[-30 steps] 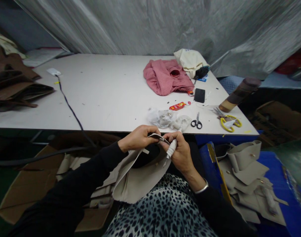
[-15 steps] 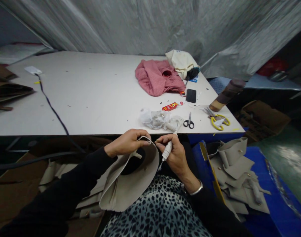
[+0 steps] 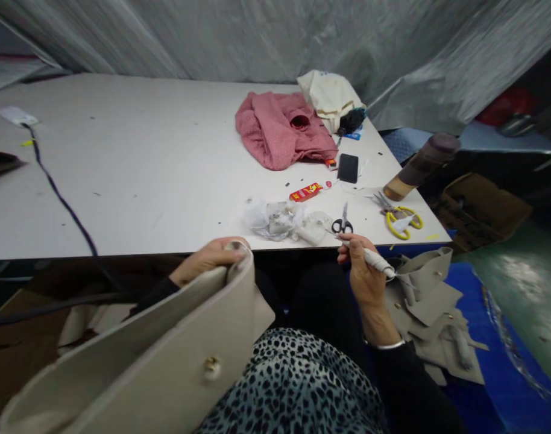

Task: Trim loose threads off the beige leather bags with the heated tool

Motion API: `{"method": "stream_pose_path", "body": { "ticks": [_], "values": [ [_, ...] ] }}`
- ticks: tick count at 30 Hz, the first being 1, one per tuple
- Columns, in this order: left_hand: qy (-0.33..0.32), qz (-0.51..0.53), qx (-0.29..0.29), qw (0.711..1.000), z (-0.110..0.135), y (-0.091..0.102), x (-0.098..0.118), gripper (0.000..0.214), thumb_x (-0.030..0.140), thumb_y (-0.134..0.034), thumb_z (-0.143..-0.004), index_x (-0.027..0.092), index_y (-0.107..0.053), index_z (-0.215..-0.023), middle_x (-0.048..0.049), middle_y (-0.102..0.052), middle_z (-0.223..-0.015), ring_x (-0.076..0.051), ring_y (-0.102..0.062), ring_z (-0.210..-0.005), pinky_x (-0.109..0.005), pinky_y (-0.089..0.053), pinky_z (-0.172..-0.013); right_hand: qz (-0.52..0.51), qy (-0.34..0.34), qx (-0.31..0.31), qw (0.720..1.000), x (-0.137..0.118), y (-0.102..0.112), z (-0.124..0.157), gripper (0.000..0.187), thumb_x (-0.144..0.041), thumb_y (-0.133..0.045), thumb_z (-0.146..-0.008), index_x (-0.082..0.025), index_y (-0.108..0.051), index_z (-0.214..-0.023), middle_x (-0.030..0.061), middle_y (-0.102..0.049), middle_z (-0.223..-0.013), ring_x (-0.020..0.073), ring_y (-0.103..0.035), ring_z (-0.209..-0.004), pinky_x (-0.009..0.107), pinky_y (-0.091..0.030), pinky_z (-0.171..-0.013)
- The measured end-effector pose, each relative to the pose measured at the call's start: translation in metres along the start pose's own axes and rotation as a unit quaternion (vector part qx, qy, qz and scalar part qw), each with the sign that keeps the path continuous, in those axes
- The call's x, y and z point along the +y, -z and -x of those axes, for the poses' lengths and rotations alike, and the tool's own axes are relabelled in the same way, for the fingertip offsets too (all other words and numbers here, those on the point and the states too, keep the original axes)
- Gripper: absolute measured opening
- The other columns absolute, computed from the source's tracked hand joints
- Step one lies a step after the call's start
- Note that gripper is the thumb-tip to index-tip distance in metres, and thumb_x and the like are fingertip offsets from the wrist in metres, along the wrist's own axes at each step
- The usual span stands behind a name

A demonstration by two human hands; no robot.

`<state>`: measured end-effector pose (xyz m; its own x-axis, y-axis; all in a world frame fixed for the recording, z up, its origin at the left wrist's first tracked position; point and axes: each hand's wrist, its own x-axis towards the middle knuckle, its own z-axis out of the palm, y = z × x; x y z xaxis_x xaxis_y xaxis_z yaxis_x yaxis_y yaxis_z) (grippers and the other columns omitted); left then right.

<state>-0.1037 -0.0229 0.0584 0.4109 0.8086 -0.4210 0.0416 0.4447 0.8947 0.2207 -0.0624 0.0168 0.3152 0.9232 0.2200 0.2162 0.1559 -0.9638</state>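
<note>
My left hand (image 3: 205, 262) grips the upper edge of a beige leather-like bag (image 3: 167, 367), thumb on top and fingers partly hidden behind it. The bag tilts towards me at lower left, with its opening showing and a gold-coloured metal stud (image 3: 211, 367) on its outer face. Apart from it, at the table's front edge, my right hand (image 3: 367, 280) closes round a thin pointed tool like an awl (image 3: 378, 263), with a white wrapped handle. The tool's fine tip points left, near the small black-handled scissors (image 3: 342, 225) on the table.
On the white table (image 3: 158, 163) lie clear plastic bags (image 3: 280, 218), yellow-handled scissors (image 3: 403, 222), a red packet (image 3: 305, 191), pink cloth (image 3: 280, 129) and a bottle (image 3: 420, 167). More beige pieces (image 3: 438, 307) fill a blue-lined box at right. A black cable (image 3: 61, 190) crosses the left side.
My right hand has moved right, away from the bag's edge, with the tool's tip turned to the left. The bag has swung round and come nearer, showing its studded outer face.
</note>
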Motion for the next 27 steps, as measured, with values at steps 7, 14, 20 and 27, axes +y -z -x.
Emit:
{"method": "stream_pose_path", "body": {
  "ticks": [7,14,20,27],
  "values": [
    [0.075,-0.019,-0.003,0.997,-0.025,-0.050,-0.029,0.042,0.045,-0.090,-0.068,0.014,-0.068,-0.086,0.0011,-0.062,-0.071,-0.012,-0.053,-0.064,-0.023,-0.041,-0.062,0.098,0.020,-0.019,0.995,0.012,-0.005,-0.021,0.028,-0.049,-0.070,-0.098,-0.021,-0.073,-0.103,0.0005,-0.072,-0.084,0.0157,-0.067,-0.072,0.029,-0.054,-0.069],
    [0.031,-0.122,0.018,0.992,-0.034,-0.059,-0.024,0.022,0.036,-0.078,-0.078,0.015,-0.075,-0.084,-0.0006,-0.066,-0.073,-0.014,-0.054,-0.068,-0.025,-0.040,-0.065,0.092,0.039,-0.031,0.994,0.027,-0.010,-0.032,0.025,-0.045,-0.063,-0.104,-0.021,-0.071,-0.098,0.0012,-0.071,-0.081,0.0171,-0.069,-0.072,0.030,-0.055,-0.067],
    [-0.004,-0.141,0.081,0.987,-0.049,-0.095,-0.031,0.013,0.029,-0.074,-0.075,0.016,-0.074,-0.074,-0.0018,-0.070,-0.072,-0.017,-0.060,-0.070,-0.028,-0.045,-0.069,0.131,0.057,-0.062,0.988,0.031,-0.014,-0.039,0.025,-0.043,-0.061,-0.105,-0.022,-0.069,-0.097,0.0006,-0.069,-0.079,0.0167,-0.067,-0.072,0.030,-0.053,-0.068],
    [0.017,-0.143,0.105,0.984,-0.064,-0.105,-0.030,0.013,0.028,-0.075,-0.075,0.017,-0.079,-0.079,-0.0039,-0.078,-0.078,-0.020,-0.067,-0.075,-0.030,-0.050,-0.074,0.163,0.080,-0.086,0.980,0.031,-0.015,-0.041,0.027,-0.045,-0.059,-0.106,-0.022,-0.069,-0.096,0.0011,-0.069,-0.082,0.0167,-0.066,-0.075,0.030,-0.050,-0.072]
  ]
}}
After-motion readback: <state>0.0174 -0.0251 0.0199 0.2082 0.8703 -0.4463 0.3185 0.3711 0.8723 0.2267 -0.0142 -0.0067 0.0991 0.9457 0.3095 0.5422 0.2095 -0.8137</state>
